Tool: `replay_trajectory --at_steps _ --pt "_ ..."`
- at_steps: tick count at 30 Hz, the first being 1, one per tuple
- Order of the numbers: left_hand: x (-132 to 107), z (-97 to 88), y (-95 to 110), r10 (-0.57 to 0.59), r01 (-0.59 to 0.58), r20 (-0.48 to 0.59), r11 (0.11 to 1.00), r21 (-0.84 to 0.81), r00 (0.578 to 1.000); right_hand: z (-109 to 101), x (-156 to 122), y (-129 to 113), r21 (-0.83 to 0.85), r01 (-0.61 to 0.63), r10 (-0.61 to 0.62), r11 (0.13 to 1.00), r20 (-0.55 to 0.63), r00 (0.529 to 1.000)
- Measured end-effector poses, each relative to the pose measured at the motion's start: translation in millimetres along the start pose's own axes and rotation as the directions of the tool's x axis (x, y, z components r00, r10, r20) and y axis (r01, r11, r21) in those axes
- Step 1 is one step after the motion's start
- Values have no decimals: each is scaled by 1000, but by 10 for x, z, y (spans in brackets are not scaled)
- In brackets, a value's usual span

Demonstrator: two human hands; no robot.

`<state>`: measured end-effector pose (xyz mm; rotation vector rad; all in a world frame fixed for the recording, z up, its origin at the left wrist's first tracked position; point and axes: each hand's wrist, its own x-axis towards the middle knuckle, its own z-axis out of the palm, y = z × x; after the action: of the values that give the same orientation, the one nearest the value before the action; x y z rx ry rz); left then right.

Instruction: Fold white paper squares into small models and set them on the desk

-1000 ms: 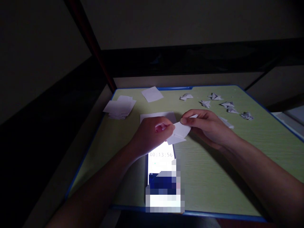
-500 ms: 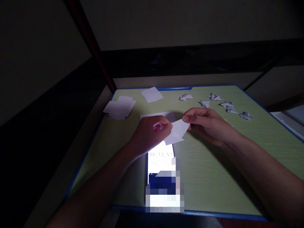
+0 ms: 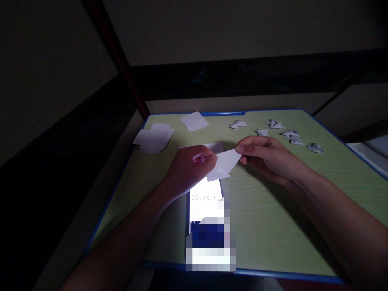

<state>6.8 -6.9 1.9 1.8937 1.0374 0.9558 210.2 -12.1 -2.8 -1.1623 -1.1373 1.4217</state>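
Observation:
Between both hands is a partly folded piece of white paper [image 3: 228, 159], held up above the top end of a lit phone [image 3: 204, 206]. My left hand [image 3: 192, 167] pinches the paper's left side, its fingers curled closed. At the upper right corner, my right hand [image 3: 266, 155] grips the paper between thumb and fingers. A folded flap hangs at the lower edge of the paper. Behind my left hand lies another white sheet [image 3: 216, 147], mostly covered. The phone shows a timer display, and its lower part is blurred out.
A stack of white paper squares [image 3: 154, 137] lies at the table's left, with a single square [image 3: 195, 121] near the back edge. Several small folded paper shapes, among them one at the right [image 3: 315, 148], are scattered at the back right. The green table [image 3: 273, 234] has a blue rim.
The folded paper has shifted slightly up, and my left hand has moved a little to the left. My right hand keeps its grip on the corner.

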Motion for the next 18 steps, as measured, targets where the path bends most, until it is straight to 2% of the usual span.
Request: replay_trajectory --at_steps 14,18 --pt "3 -7 -1 -15 15 0 1000 9 1000 -42 25 -9 8 15 -15 1000 -12 1000" --pt "-1 -6 4 -38 39 18 997 -63 999 -44 30 -8 26 13 -13 1000 -27 1000"
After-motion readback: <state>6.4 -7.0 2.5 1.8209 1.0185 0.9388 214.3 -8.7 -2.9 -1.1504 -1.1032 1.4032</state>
